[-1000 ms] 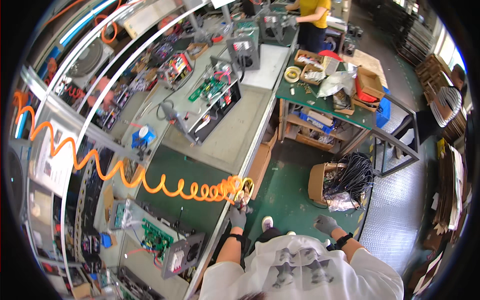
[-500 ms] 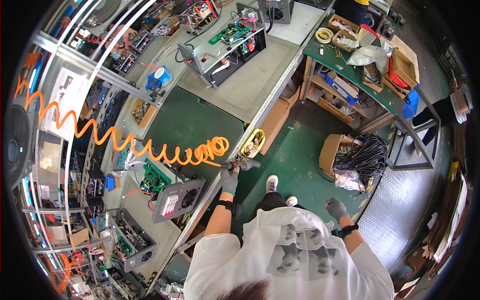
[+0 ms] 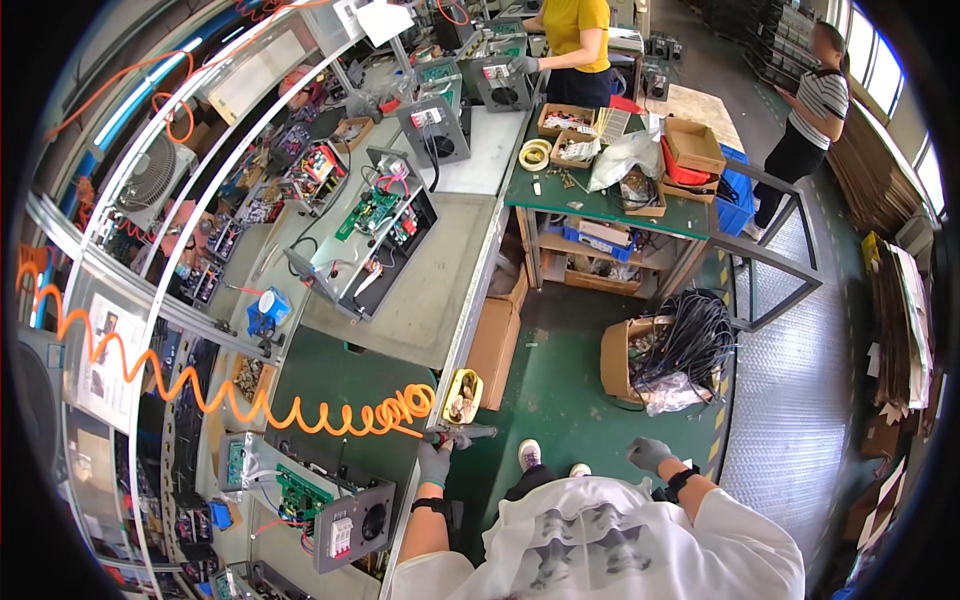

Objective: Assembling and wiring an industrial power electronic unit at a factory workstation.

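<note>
My left hand, in a grey glove, is closed around an air tool, seemingly an air screwdriver, at the bench edge. From it an orange coiled air hose runs off to the left. Just beyond the tool, a yellow tray of small parts hangs on the bench edge. Nearest on the bench is a grey metal housing with a green circuit board and loose wires. Over the floor on the right, my gloved right hand has its fingers curled; whatever they may hold is hidden.
An open housing stands farther along the bench. Ahead, a green table carries boxes and bags. A carton of black cables sits on the floor. A co-worker in yellow works at the far bench; another person stands far right.
My view has tilted up, so both people now show more fully and the bench sits lower in the picture. My left hand still grips the tool; the right stays curled.
</note>
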The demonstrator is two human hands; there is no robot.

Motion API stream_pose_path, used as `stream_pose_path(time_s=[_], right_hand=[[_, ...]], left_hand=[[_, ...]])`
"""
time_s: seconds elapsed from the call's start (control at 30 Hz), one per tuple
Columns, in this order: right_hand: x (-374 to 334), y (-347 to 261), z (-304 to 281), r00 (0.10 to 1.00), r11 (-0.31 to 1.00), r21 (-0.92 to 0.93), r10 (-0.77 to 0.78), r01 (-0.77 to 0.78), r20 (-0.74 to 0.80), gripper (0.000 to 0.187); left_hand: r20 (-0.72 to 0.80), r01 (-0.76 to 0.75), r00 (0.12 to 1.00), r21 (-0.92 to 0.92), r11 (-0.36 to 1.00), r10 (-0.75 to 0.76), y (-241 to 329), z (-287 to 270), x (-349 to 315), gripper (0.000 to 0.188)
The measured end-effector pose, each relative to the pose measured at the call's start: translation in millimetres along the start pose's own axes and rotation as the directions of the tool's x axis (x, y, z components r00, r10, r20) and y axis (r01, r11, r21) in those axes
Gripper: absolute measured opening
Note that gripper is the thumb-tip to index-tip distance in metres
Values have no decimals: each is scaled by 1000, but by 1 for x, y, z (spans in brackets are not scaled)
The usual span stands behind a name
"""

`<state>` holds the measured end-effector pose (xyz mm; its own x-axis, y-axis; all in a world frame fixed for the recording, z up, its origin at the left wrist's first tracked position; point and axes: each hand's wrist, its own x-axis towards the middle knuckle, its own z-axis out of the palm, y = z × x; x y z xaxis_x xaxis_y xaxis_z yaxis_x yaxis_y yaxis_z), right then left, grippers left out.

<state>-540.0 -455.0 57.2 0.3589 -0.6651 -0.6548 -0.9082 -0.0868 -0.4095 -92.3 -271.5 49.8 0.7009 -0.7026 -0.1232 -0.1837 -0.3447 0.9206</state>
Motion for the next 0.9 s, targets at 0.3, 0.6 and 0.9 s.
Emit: stream_pose_path(time_s=[0.3,0.6,0.9], right_hand=[[-6,-3,-5,999,999,23,37,-38,38,34],[-7,17,10,996,998,-6,57,-57,69,35],[-1,9,13,991,996,-25,90,-88,101,38]], left_hand=[[-60,230,973,285,931,-222,-25,20,12,27],[-149,245,966,272,931,-211,-14,34,1,25],[-218,85,976,258,963,-27,-7,54,0,32]])
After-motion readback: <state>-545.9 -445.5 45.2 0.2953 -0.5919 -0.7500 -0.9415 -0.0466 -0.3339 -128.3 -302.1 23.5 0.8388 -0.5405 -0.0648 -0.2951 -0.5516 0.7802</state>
